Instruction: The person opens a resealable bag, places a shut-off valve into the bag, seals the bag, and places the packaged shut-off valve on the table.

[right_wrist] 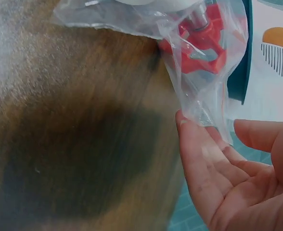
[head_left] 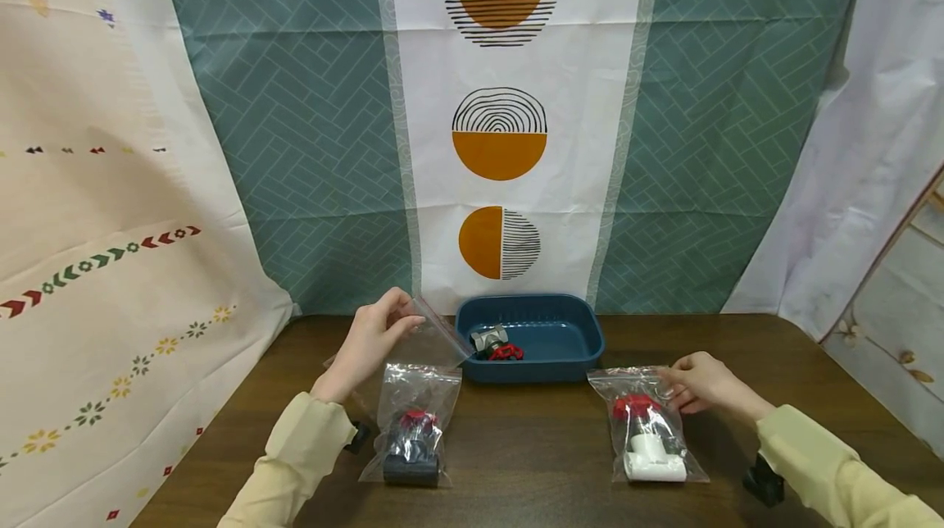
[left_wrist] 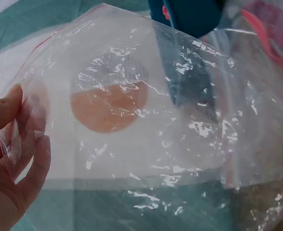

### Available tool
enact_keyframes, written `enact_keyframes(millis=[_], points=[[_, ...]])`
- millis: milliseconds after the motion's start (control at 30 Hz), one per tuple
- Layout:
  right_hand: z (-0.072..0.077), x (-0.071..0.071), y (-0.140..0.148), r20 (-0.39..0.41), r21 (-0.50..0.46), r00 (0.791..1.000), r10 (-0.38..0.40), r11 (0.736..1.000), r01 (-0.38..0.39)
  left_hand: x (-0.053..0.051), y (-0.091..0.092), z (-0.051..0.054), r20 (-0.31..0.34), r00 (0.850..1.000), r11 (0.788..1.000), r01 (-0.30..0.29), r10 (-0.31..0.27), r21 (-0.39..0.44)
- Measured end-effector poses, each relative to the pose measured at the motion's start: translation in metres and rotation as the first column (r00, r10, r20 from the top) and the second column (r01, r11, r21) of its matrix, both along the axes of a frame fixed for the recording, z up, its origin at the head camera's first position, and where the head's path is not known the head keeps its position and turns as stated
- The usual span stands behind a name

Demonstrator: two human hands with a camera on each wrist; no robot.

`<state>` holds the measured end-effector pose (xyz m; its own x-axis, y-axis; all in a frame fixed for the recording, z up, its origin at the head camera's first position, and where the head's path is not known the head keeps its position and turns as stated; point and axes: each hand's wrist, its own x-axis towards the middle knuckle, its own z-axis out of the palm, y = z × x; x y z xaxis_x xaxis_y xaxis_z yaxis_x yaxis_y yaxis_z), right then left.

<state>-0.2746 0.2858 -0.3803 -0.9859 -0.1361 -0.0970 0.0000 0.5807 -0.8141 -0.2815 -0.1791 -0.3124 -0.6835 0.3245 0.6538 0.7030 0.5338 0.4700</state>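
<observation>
Pinched between my left thumb and fingers is the edge of a clear zip bag (head_left: 435, 339), which looks empty; the left hand (head_left: 372, 341) is raised left of the blue bin. In the left wrist view the bag (left_wrist: 108, 159) spreads out from the hand (left_wrist: 16, 173). My right hand (head_left: 706, 384) touches the top right corner of another bag (head_left: 605, 382), holding a white fitting (head_left: 652, 464) and a red handle (head_left: 636, 406). The right wrist view has the fingers (right_wrist: 195, 149) against this bag, the thumb apart, near the red handle (right_wrist: 201, 45).
A blue bin (head_left: 534, 370) at the table's back holds a metal valve (head_left: 488, 338) with a red handle. Front left of it lies a bag with a dark grey fitting (head_left: 410, 469) and red handle. Patterned curtains (head_left: 310, 143) hang behind the wooden table (head_left: 534, 462).
</observation>
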Motion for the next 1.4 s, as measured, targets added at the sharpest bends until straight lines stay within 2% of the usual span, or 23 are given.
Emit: enact_keyframes(millis=[233, 300, 467, 567, 700, 833, 1033, 1167, 1300, 1400], points=[[0.009, -0.003, 0.004, -0.078, 0.088, 0.997, -0.008, 0.996, 0.015, 0.001, 0.018, 0.012, -0.046, 0.998, 0.999, 0.034, -0.033, 0.023], [0.013, -0.004, 0.004, -0.105, 0.121, 0.994, -0.006, 0.992, 0.018, 0.002, 0.023, 0.015, -0.043, 0.998, 0.998, 0.047, -0.045, 0.033], [0.023, -0.007, -0.001, -0.161, 0.214, 0.987, -0.010, 0.976, 0.045, 0.001, 0.034, 0.014, -0.033, 0.998, 0.996, 0.064, -0.062, 0.055], [0.027, -0.009, -0.006, -0.181, 0.226, 0.983, -0.008, 0.973, 0.050, 0.001, 0.040, 0.013, -0.043, 0.997, 0.996, 0.062, -0.060, 0.071], [0.033, -0.010, -0.016, -0.201, 0.164, 0.980, -0.004, 0.986, 0.037, 0.001, 0.048, 0.011, -0.075, 0.995, 0.993, 0.077, -0.070, 0.089], [0.039, -0.009, -0.031, -0.220, 0.062, 0.975, 0.014, 0.998, -0.001, 0.000, 0.056, 0.010, -0.096, 0.990, 0.988, 0.109, -0.099, 0.105], [0.046, -0.006, -0.053, -0.240, -0.028, 0.969, 0.054, 0.998, -0.062, 0.004, 0.066, 0.005, -0.022, 0.993, 0.977, 0.121, -0.119, 0.178], [0.050, -0.008, -0.061, -0.249, -0.055, 0.966, 0.076, 0.994, -0.092, 0.016, 0.074, 0.010, 0.011, 0.990, 0.965, 0.136, -0.142, 0.225], [0.053, -0.011, -0.066, -0.274, -0.113, 0.954, 0.123, 0.981, -0.159, 0.030, 0.083, 0.019, 0.023, 0.988, 0.958, 0.143, -0.153, 0.248], [0.057, -0.011, -0.073, -0.296, -0.165, 0.939, 0.177, 0.958, -0.233, 0.032, 0.088, 0.018, 0.034, 0.987, 0.958, 0.143, -0.156, 0.250]])
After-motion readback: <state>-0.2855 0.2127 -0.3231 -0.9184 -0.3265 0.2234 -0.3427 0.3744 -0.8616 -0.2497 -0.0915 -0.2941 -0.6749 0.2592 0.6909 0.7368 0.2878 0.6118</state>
